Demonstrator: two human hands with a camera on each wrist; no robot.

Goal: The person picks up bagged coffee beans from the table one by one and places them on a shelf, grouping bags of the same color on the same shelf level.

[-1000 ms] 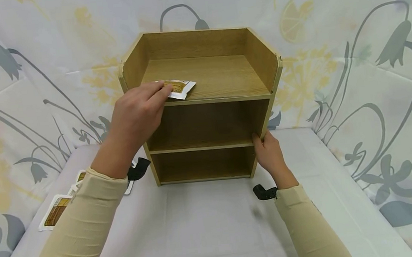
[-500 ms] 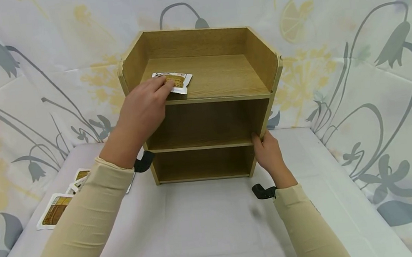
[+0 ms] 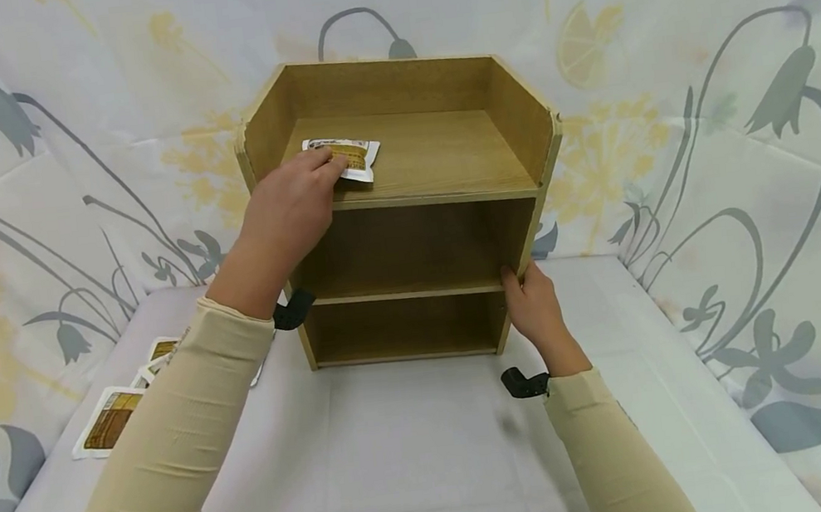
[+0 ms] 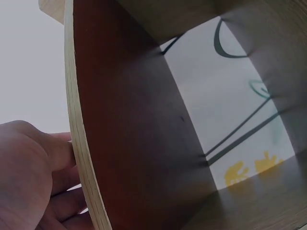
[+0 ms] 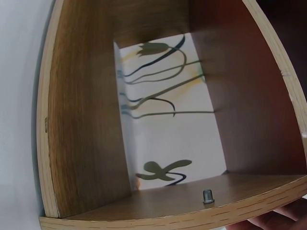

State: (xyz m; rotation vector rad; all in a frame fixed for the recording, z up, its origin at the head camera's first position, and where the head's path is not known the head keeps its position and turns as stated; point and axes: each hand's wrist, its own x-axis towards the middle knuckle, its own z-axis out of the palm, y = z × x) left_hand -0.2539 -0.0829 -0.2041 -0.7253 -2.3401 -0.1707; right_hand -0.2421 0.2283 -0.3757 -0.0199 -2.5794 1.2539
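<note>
A small white packet point(image 3: 358, 158) with gold-brown print is at the front left of the top level of the wooden shelf unit point(image 3: 442, 199). My left hand point(image 3: 292, 204) holds the packet by its near left side, fingers over its printed face. The thumb side is hidden in the head view. In the left wrist view the left hand point(image 4: 29, 175) shows past the shelf board's edge, and the packet is out of sight. Lower down, my right hand point(image 3: 534, 307) grips the unit's right side panel, thumb on the inner side. Its fingers point(image 5: 283, 218) show behind the panel edge in the right wrist view.
More packets point(image 3: 108, 421) with brown print lie on the white-covered table point(image 3: 416, 455) at the left, partly behind the left sleeve. A small metal shelf pin point(image 5: 207, 196) sticks out of the unit's inner side. A flower-patterned cloth point(image 3: 664, 96) hangs behind.
My left hand has moved slightly right and farther in, and the packet has shifted back from the top level's front edge. The right hand keeps its grip on the side panel.
</note>
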